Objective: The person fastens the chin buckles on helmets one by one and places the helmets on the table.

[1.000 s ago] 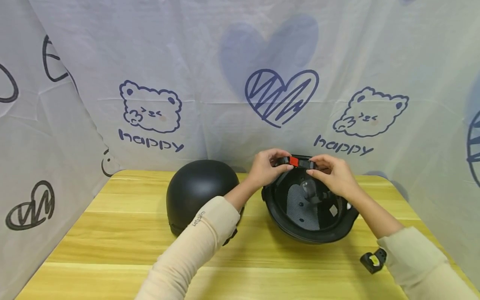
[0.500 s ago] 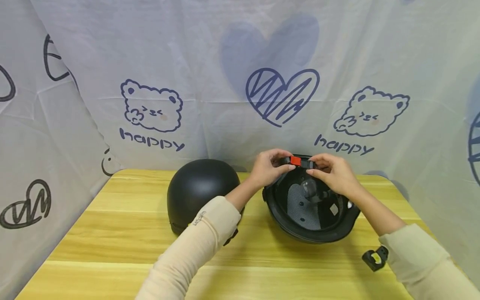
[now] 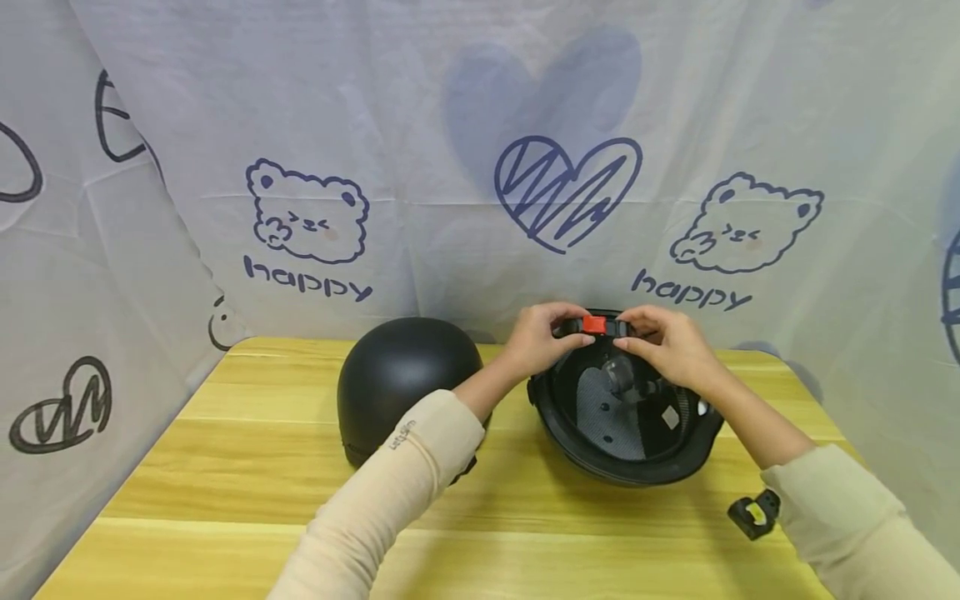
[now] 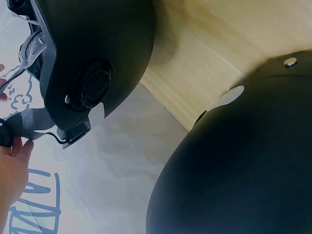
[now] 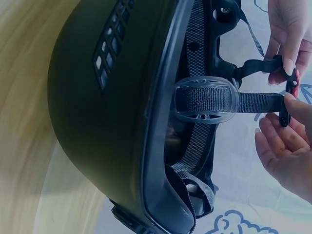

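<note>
An upturned black helmet (image 3: 622, 473) has its hollow inside facing up. Above its far rim, my left hand (image 3: 534, 340) pinches the red-topped part of the strap buckle (image 3: 594, 325). My right hand (image 3: 675, 348) pinches the black part at the buckle's other end, between thumb and fingers. In the right wrist view, the two buckle parts meet in line, the red piece (image 5: 295, 84) on the left hand's side. A grey strap (image 5: 258, 102) runs from the helmet through a clear plastic guide (image 5: 207, 100) to the right hand. Whether the buckle is fully latched cannot be told.
A second black helmet (image 3: 408, 387) stands dome up to the left, partly behind my left forearm. A small black piece with a yellow patch (image 3: 756, 514) is beside my right sleeve (image 3: 832, 500). Behind the wooden table (image 3: 247, 467) hangs a printed white cloth (image 3: 435, 108).
My left hand has brought the red part slightly right, so less of the black part shows between it and my right hand. Both hands keep their pinch; the helmets stay put.
</note>
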Demonstrator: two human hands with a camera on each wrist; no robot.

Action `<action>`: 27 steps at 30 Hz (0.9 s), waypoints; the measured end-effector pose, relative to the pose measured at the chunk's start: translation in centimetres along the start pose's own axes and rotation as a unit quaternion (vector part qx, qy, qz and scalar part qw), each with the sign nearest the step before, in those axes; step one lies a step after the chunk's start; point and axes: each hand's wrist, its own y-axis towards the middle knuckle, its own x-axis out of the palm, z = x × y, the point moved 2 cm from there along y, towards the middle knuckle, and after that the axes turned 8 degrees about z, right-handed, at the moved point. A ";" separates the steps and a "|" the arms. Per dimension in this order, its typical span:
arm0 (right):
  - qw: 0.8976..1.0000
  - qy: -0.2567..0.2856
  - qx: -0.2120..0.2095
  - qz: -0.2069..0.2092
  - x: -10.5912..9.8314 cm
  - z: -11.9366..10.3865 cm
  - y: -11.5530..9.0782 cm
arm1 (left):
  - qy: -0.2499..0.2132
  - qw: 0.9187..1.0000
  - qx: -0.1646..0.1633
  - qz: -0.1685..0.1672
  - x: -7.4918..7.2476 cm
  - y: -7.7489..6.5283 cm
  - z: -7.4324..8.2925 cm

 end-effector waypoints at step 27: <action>0.998 -0.032 -0.047 -0.006 0.1 0.3 0.5 | 0.060 0.998 0.025 -0.020 -0.5 -0.2 0.4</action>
